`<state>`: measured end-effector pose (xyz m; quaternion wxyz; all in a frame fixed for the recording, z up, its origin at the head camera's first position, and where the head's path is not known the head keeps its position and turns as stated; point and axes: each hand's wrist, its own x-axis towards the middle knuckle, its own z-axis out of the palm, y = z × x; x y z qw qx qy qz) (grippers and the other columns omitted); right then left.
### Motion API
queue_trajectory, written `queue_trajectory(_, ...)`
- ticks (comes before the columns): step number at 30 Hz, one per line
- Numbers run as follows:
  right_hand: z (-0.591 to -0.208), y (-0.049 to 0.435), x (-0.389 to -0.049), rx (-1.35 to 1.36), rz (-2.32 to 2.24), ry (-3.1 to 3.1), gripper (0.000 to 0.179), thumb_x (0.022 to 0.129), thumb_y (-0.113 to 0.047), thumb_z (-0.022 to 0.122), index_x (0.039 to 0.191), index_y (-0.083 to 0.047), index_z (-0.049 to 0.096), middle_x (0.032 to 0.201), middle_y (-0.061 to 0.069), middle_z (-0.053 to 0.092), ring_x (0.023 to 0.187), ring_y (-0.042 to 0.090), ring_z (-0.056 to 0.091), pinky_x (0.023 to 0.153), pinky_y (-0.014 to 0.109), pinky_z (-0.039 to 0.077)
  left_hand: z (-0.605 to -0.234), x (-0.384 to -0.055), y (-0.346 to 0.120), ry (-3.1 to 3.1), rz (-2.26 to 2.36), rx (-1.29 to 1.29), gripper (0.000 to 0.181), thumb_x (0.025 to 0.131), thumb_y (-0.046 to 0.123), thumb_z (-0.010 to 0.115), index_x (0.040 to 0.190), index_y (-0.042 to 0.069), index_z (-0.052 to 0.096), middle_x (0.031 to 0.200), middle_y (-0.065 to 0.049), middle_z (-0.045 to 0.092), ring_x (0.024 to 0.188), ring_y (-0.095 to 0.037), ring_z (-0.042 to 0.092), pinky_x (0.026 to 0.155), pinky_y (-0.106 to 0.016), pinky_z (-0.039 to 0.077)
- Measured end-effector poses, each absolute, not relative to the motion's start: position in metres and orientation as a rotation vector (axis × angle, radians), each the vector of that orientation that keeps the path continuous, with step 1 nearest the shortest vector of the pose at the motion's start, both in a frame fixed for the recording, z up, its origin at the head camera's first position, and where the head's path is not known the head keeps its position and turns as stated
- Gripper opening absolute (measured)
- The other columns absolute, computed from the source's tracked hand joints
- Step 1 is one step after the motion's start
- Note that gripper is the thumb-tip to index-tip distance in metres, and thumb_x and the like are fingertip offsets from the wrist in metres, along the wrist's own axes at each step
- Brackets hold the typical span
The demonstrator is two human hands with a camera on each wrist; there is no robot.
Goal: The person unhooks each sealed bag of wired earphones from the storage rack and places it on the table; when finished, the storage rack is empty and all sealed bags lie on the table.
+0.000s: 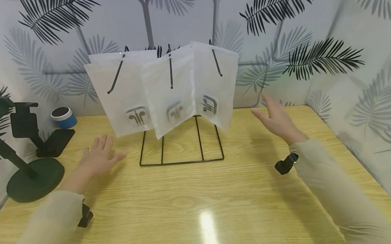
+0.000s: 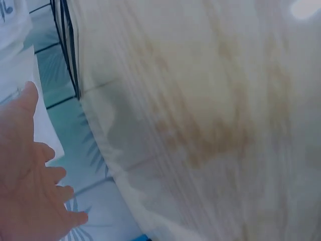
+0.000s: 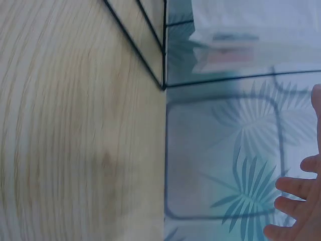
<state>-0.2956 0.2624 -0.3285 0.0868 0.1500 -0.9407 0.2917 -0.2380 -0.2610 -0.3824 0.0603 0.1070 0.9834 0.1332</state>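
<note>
The bags [image 1: 183,80] are translucent white, each showing an earphone motif [image 1: 138,116] in dark grey; on one, in the right wrist view, a blurred patch seems pinkish. The wire rack [image 1: 182,162] is plain black. Honey-yellow tabletop [image 1: 153,198] carries fine streaked wood grain. Behind, the pale grey-white wall covering [image 1: 369,97] bears palm fronds (some jet black, others soft grey) and grey rounded outlines. A lamp-like stand [image 1: 34,178] is deep green, the small tub [image 1: 65,120] blue and white with a black top, the sleeves [image 1: 339,191] pale beige.
</note>
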Motion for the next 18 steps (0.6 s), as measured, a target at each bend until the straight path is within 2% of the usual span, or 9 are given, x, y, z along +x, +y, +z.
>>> queue_trajectory(8, -0.316, 0.227, -0.287, 0.464, 1.108, -2.656, 0.07, 0.093, -0.049, 0.047, 0.145, -0.009, 0.024, 0.137, 0.018, 0.039, 0.124, 0.034, 0.036, 0.097, 0.054, 0.032, -0.39, -0.237, -0.242, 2.985, 0.48, 0.494, 0.086, 0.093, 0.054, 0.04, 0.143, -0.009, 0.011, 0.145, -0.033, 0.008, 0.132, -0.048, 0.005, 0.103, -0.064, 0.006)
queue_trajectory(18, -0.311, 0.193, -0.285, 0.571, 1.214, -2.453, 0.049, 0.093, -0.029, 0.056, 0.13, 0.001, 0.044, 0.11, 0.017, 0.055, 0.101, 0.028, 0.053, 0.085, 0.044, 0.047, -0.403, -0.238, -0.228, 2.909, 0.534, 0.612, 0.082, 0.093, 0.049, 0.045, 0.143, -0.008, 0.016, 0.146, -0.03, 0.013, 0.131, -0.047, 0.013, 0.106, -0.056, 0.013)
